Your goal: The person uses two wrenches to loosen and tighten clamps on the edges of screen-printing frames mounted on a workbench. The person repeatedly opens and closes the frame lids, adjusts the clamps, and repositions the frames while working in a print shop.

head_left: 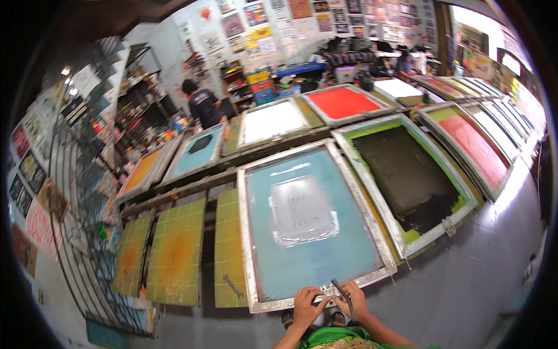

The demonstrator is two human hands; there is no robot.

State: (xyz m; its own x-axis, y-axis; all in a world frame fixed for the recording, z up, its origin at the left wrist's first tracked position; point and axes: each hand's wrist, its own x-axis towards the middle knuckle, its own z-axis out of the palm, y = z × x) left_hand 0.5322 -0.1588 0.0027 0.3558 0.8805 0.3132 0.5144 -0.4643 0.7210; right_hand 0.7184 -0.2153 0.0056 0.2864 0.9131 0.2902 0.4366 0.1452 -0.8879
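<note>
Both hands are at the near edge of a screen-printing frame (371,230) with blue mesh and a pale grey patch in its middle. A small metal bracket (330,288) sits on that edge, between my hands. My left hand (307,307) is closed, its fingertips pinched at the bracket; whatever small part they hold is hidden. My right hand (357,301) is wrapped round a dark, long-handled tool (343,295), its upper end just above the bracket. The tool's exact kind is not clear. An open-end wrench (232,286) lies on the yellow-green board to the left.
Yellow-green boards (177,256) stand left of the frame, with gaps between them. At right is a green-and-black screen (407,180). More screens, including a red one (346,103), line the tables behind. A person (204,106) in dark clothes is at the far left.
</note>
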